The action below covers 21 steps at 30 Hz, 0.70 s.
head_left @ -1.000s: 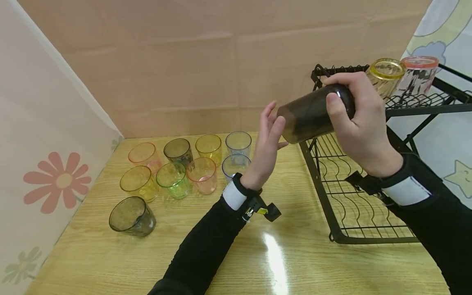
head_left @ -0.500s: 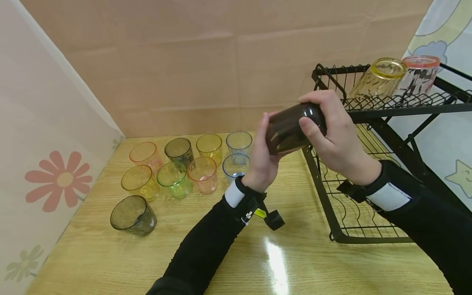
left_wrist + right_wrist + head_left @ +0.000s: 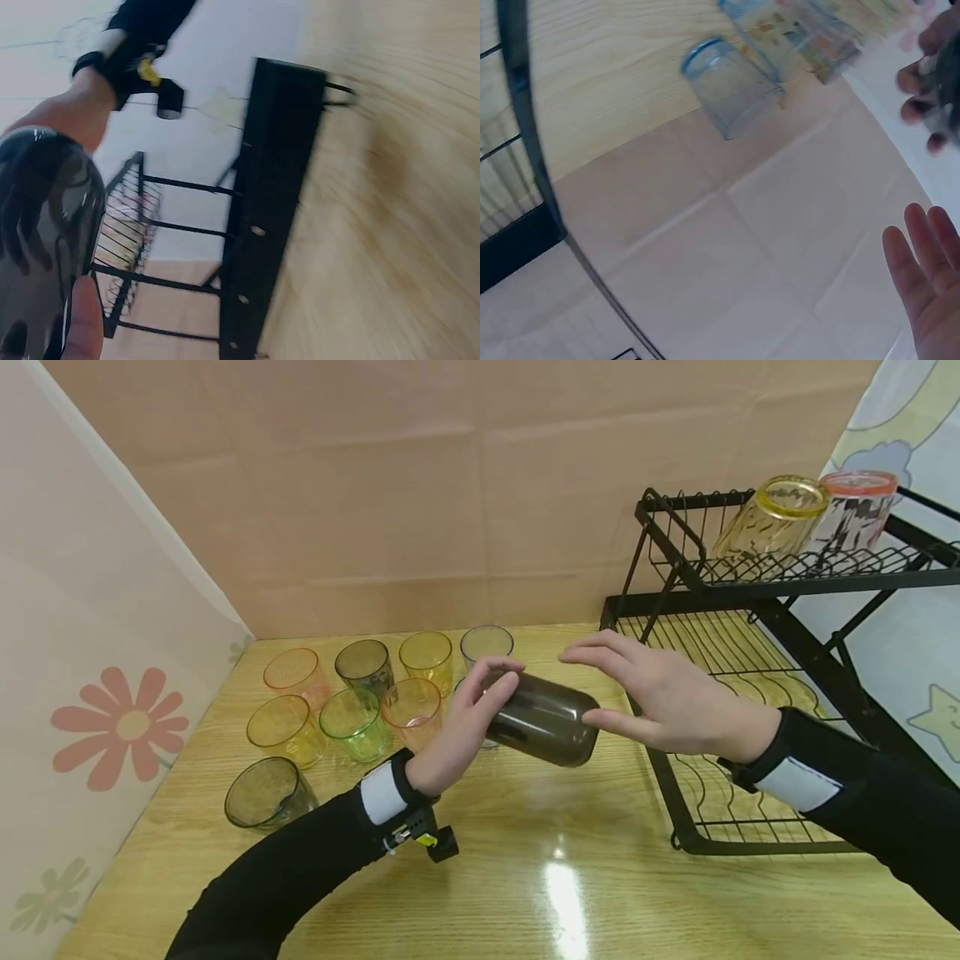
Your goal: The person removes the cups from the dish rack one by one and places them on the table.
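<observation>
A dark smoky glass (image 3: 543,718) lies tilted on its side in the air over the table, its closed base toward the right. My left hand (image 3: 467,718) grips it near the rim end, which the fingers partly hide. In the left wrist view, the glass (image 3: 45,240) fills the left edge with a fingertip (image 3: 84,319) along its side. My right hand (image 3: 660,697) is beside the base with fingers spread and nothing held. The right wrist view shows the right hand (image 3: 930,292) apart from the glass; in the head view, the thumb overlaps the base.
Several coloured glasses, among them a green one (image 3: 352,725) and a grey one (image 3: 272,795), stand upright at the left. A black two-tier wire rack (image 3: 693,835) occupies the right. On its upper shelf, a yellow glass (image 3: 776,522) and a pink-rimmed glass (image 3: 857,514) are upside down.
The dark glass has passed from my right hand to my left hand. It has moved left and down with the left hand, while the right hand's fingers have opened off it.
</observation>
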### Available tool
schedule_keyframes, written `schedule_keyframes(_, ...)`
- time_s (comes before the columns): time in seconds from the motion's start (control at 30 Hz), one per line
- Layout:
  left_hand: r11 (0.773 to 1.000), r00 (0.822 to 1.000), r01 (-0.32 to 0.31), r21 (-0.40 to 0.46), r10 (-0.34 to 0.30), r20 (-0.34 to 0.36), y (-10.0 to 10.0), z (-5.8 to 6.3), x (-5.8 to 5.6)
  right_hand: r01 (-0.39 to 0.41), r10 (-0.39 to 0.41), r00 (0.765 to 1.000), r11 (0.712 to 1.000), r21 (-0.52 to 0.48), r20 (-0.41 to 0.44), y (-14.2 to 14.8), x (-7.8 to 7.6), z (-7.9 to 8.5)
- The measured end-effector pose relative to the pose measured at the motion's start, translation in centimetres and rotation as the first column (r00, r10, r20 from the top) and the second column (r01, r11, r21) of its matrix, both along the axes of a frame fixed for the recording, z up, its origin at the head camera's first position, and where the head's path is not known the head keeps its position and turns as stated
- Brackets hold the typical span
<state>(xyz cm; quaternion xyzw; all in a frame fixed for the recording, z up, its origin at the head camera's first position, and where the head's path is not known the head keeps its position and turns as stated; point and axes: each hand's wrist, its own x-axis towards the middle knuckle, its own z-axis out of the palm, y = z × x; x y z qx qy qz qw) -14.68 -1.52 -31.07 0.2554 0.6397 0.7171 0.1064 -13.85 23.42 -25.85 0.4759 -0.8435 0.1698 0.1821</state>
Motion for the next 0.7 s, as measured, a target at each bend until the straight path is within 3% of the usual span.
schedule_keyframes(0.17,0.985,0.996,0.046,-0.166,-0.057,-0.061,-3.3,-1.0,1.2,0.011,0.002,0.994,0.993,0.117,-0.106,0.8,-0.5,-0.5)
schedule_keyframes(0.23,0.966,0.993,0.056,-0.25,-0.079,-0.084,-4.8,-1.2,1.7,0.03,-0.009,0.992,0.986,0.166,-0.122,1.3,-0.7,-0.4)
schedule_keyframes(0.3,0.934,0.989,0.039,-0.356,-0.086,-0.117,-6.3,-1.4,2.2,0.057,-0.03,0.991,0.977,0.207,-0.131,1.9,-1.0,-0.1)
schedule_keyframes(0.43,0.834,0.974,-0.025,-0.551,-0.105,-0.202,-9.4,-1.6,2.6,0.113,-0.08,0.987,0.962,0.248,-0.139,3.0,-1.7,0.9)
schedule_keyframes(0.57,0.718,0.954,-0.106,-0.688,-0.123,-0.275,-11.9,-1.7,2.7,0.158,-0.12,0.98,0.954,0.254,-0.158,3.9,-2.4,2.0)
schedule_keyframes(0.63,0.655,0.935,-0.164,-0.738,-0.135,-0.328,-12.9,-1.7,2.7,0.174,-0.134,0.977,0.952,0.251,-0.167,4.1,-2.6,2.5)
schedule_keyframes(0.7,0.583,0.904,-0.244,-0.775,-0.154,-0.4,-13.7,-1.8,2.8,0.194,-0.154,0.974,0.948,0.251,-0.169,4.3,-2.8,3.1)
